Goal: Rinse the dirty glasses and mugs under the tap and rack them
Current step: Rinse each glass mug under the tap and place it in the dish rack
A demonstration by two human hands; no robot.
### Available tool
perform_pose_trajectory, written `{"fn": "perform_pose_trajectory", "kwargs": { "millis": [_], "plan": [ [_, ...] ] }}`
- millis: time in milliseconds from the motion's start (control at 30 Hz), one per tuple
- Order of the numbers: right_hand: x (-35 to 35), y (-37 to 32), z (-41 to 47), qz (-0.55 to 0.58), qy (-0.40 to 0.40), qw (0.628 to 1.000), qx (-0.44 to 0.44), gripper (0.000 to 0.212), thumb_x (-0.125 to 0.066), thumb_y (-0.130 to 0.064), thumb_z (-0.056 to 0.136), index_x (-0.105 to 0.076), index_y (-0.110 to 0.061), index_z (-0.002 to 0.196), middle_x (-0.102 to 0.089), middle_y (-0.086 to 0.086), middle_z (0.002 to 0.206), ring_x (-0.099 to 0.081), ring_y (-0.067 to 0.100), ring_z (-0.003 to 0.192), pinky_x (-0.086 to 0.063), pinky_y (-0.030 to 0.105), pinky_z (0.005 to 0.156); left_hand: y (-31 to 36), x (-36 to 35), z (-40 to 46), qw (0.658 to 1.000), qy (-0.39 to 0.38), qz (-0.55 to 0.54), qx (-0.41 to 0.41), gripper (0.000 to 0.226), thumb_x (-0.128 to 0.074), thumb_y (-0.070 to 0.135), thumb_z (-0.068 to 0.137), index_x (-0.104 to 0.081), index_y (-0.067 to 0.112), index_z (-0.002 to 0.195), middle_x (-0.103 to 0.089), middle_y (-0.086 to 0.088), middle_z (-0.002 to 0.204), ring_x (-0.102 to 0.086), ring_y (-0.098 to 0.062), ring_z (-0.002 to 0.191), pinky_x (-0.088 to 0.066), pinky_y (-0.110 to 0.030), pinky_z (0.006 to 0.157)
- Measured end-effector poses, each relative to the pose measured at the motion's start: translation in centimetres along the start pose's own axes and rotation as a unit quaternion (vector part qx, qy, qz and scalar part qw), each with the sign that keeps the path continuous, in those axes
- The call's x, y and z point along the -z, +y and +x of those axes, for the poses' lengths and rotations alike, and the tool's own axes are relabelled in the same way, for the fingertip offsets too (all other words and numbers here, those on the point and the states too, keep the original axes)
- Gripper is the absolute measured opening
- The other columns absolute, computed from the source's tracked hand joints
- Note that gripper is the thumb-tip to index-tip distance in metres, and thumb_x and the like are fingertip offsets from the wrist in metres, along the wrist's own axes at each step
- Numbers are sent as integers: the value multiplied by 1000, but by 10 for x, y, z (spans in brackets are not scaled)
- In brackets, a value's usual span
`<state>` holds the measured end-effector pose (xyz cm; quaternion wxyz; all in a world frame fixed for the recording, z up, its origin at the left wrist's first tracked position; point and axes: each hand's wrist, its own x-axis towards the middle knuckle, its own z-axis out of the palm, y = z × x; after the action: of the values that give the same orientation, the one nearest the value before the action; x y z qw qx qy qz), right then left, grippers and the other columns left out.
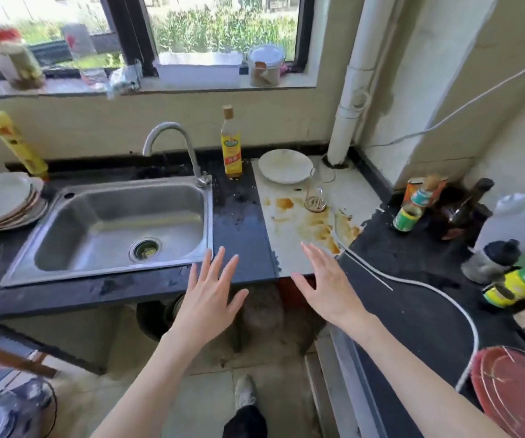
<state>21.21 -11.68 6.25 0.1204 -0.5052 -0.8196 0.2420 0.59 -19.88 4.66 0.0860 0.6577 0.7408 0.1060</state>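
We see a big window (166,33) far ahead of the hands, with green plants and bright sun outside. Under it runs a pale sill (191,88) and a cream wall (96,121). A white pipe (354,80) goes up the corner, ahead and to the right. A black counter (242,216) lies just past the fingers. Below the hands we see a light tiled floor (198,393).

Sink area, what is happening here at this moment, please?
A person stands at the counter with both hands open and holding nothing: the left hand near the sink, the right hand at the edge of the white board. One dirty glass stands on that stained board, in front of a plate. No water is seen running from the tap, and no rinsing has begun.
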Motion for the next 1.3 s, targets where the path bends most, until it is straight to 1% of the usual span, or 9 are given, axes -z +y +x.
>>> {"fn": "perform_pose_trajectory", "kwargs": {
  "millis": [233, 367, 467, 700, 767, 900, 1033, 1167, 1300],
  "plan": [
    [-5, 33, 120, 62, -15, 994, -91, 61, -43, -41, 96, -19, -20, 148, -22, -1, 155, -20, 17, 143, -20, 35, 116, -21, -20, 113, 997, -72, 6, -13, 73, -12, 63, 88, 3, 26, 149, 12, -1, 157, 27, -17, 136, 7, -40, 114],
    [-5, 57, 177, 79, -19, 986, -143, 61, -45, -40, 95, -25, -14, 147, -31, 4, 152, -28, 20, 140, -25, 38, 114, -26, -21, 170, 996, -86, 1, -25, 64, -24, 53, 96, 1, 25, 149, 13, 0, 157, 27, -17, 135, 7, -39, 115],
    [-5, 76, 208, 125, -28, 971, -202, 63, -51, -37, 94, -24, -11, 146, -33, 5, 150, -33, 22, 137, -30, 36, 112, -29, -22, 196, 996, -85, -14, -29, 74, -8, 64, 86, -2, 25, 149, 11, 0, 157, 30, -15, 132, 12, -36, 112],
    [-2, 118, 284, 266, 4, 901, -343, 59, -46, -43, 94, -35, -6, 138, -46, 9, 137, -48, 26, 123, -41, 42, 103, -39, -38, 234, 993, -100, -44, 35, 62, -32, 44, 97, -5, 24, 149, 10, -2, 157, 26, -17, 137, 5, -39, 115],
    [-4, 126, 301, 281, 2, 895, -347, 53, -43, -43, 95, -45, -3, 129, -54, 6, 120, -53, 27, 113, -46, 47, 98, -42, -40, 240, 991, -90, -68, 68, 61, -34, 43, 97, -9, 23, 149, 7, -2, 157, 18, -20, 142, 1, -40, 117],
    [-10, 134, 322, 291, 7, 888, -355, 49, -36, -40, 99, -45, -6, 132, -52, 4, 128, -55, 29, 114, -47, 45, 97, -48, -38, 246, 986, -69, -103, 113, 60, -38, 40, 97, -14, 22, 149, 3, -2, 158, 12, -21, 144, -3, -39, 118],
    [-12, 131, 320, 325, 25, 884, -336, 43, -27, -33, 102, -49, -4, 125, -57, 7, 115, -58, 24, 95, -50, 36, 84, -62, -32, 243, 981, -55, -126, 136, 59, -38, 37, 97, -16, 19, 148, 3, -4, 158, 13, -22, 144, -2, -37, 116],
    [-10, 115, 301, 285, -23, 919, -272, 38, -27, -32, 102, -52, -7, 116, -57, 7, 113, -53, 21, 98, -39, 33, 84, -83, -26, 239, 976, -29, -158, 148, 60, -41, 36, 96, -16, 19, 148, 0, -5, 158, 12, -19, 144, -2, -35, 116],
    [-18, 73, 301, 290, -66, 930, -218, 29, -30, -27, 102, -55, -14, 98, -60, 10, 108, -52, 17, 78, -42, 27, 77, -111, -22, 233, 972, -39, -182, 142, 61, -42, 36, 96, -14, 20, 148, 0, -2, 157, 11, -19, 144, -3, -35, 116]
  ]
}}
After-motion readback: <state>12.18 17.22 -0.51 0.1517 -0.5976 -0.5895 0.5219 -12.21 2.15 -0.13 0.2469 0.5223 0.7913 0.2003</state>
